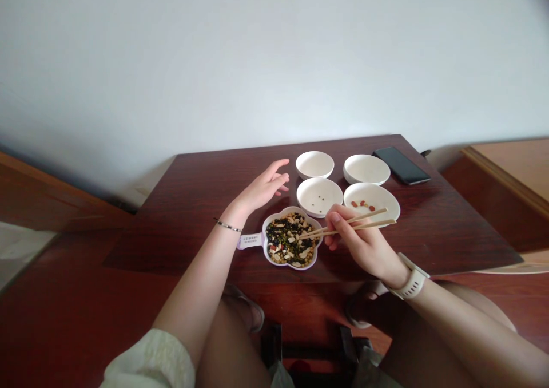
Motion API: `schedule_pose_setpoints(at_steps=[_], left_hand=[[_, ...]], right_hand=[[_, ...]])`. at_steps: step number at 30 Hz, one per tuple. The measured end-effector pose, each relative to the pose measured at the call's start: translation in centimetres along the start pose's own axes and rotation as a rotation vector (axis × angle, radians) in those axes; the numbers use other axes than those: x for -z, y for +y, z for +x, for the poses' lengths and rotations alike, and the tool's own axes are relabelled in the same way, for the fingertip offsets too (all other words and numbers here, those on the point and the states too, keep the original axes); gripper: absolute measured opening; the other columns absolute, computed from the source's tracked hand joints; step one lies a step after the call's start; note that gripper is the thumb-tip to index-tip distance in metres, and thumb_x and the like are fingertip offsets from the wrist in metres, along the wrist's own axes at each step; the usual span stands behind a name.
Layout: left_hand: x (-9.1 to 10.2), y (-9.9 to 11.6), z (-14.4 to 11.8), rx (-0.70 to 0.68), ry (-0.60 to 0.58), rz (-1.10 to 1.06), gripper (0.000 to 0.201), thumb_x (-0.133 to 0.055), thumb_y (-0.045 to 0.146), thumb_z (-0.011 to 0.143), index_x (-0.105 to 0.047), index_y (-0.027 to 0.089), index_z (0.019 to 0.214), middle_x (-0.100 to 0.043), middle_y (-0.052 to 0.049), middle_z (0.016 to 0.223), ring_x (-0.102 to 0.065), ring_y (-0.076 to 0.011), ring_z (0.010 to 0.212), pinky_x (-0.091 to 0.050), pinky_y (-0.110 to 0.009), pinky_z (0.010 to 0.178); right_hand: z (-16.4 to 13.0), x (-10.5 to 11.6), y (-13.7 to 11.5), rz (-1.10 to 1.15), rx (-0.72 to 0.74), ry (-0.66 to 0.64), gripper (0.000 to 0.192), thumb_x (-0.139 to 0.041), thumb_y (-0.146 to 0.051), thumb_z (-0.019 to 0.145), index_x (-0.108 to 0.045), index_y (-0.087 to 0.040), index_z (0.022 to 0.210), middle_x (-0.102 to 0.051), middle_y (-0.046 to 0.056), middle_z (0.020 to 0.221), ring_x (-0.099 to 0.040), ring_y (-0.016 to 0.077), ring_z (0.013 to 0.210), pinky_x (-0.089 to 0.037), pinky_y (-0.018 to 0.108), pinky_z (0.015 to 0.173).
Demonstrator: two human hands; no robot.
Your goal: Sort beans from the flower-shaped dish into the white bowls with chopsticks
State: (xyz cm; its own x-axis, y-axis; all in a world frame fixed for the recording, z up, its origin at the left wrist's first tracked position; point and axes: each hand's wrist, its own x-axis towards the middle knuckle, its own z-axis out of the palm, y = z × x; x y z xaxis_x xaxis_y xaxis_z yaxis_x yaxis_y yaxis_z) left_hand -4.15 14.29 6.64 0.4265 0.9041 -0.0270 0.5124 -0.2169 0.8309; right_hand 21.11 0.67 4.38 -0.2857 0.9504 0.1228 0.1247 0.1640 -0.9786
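My right hand [358,240] grips a pair of wooden chopsticks [369,219]; their tips reach into a flower-shaped dish [318,250] filled with mixed beans, nuts and seeds. My left hand [265,187] hovers open above the table, just left of the white bowls, touching nothing. Behind the dish stand several round white bowls: the near left bowl [319,196] holds a few small green beans, the near right bowl [372,203] holds a few red-brown nuts. The far left bowl [314,164] and far right bowl [366,169] look empty.
A black phone [401,165] lies at the far right corner of the dark wooden table [193,216]. A pale wall rises behind. Lighter wooden furniture [506,165] stands to the right. My knees and sandalled feet show under the table's front edge.
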Motion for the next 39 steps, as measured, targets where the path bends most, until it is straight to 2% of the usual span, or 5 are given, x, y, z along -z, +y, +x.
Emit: schedule_pose_setpoints(at_steps=[2, 8, 12, 25, 39], left_hand=[[-0.3, 0.3, 1.8, -0.026, -0.042, 0.040, 0.058, -0.042, 0.041, 0.113, -0.034, 0.030, 0.169, -0.070, -0.012, 0.147, -0.077, -0.0195, 0.113, -0.061, -0.029, 0.093], [-2.0, -0.6, 5.0, -0.169, -0.072, 0.150, 0.048, -0.049, 0.027, 0.108, -0.058, 0.022, 0.155, -0.061, -0.010, 0.160, -0.058, -0.0239, 0.146, -0.044, -0.038, 0.123], [-2.7, -1.4, 5.5, -0.209, -0.046, 0.138, 0.040, -0.050, 0.022, 0.106, -0.065, 0.023, 0.144, -0.069, -0.008, 0.150, -0.065, -0.0211, 0.136, -0.047, -0.036, 0.119], [-1.6, -0.9, 3.1, -0.062, 0.270, 0.391, 0.010, -0.074, 0.023, 0.095, -0.079, 0.023, 0.103, -0.085, -0.009, 0.106, -0.079, -0.0260, 0.099, -0.058, -0.036, 0.089], [2.6, 1.6, -1.5, -0.219, 0.459, 0.722, 0.015, -0.064, 0.025, 0.105, -0.077, 0.023, 0.110, -0.084, -0.007, 0.108, -0.078, -0.0234, 0.096, -0.054, -0.034, 0.086]], right_hand=[[0.0, 0.1, 0.0, 0.005, 0.003, 0.000, 0.038, -0.045, -0.051, 0.113, -0.058, -0.023, 0.090, -0.065, 0.002, 0.078, -0.066, 0.0179, 0.073, -0.053, 0.032, 0.064], [0.3, 0.5, 0.0, -0.008, 0.012, -0.006, 0.037, -0.044, -0.049, 0.113, -0.057, -0.023, 0.091, -0.063, 0.001, 0.079, -0.064, 0.0164, 0.071, -0.052, 0.032, 0.065], [0.5, 0.7, -0.1, -0.031, 0.011, -0.016, 0.037, -0.043, -0.048, 0.114, -0.057, -0.023, 0.091, -0.064, 0.001, 0.078, -0.064, 0.0159, 0.070, -0.052, 0.032, 0.066], [0.5, 0.6, -0.4, 0.010, 0.008, -0.025, 0.037, -0.044, -0.050, 0.113, -0.058, -0.023, 0.091, -0.065, 0.002, 0.079, -0.065, 0.0170, 0.071, -0.053, 0.031, 0.066], [0.5, 0.9, -0.4, 0.031, -0.009, -0.043, 0.038, -0.044, -0.051, 0.112, -0.056, -0.023, 0.091, -0.064, 0.002, 0.081, -0.065, 0.0165, 0.073, -0.056, 0.031, 0.066]])
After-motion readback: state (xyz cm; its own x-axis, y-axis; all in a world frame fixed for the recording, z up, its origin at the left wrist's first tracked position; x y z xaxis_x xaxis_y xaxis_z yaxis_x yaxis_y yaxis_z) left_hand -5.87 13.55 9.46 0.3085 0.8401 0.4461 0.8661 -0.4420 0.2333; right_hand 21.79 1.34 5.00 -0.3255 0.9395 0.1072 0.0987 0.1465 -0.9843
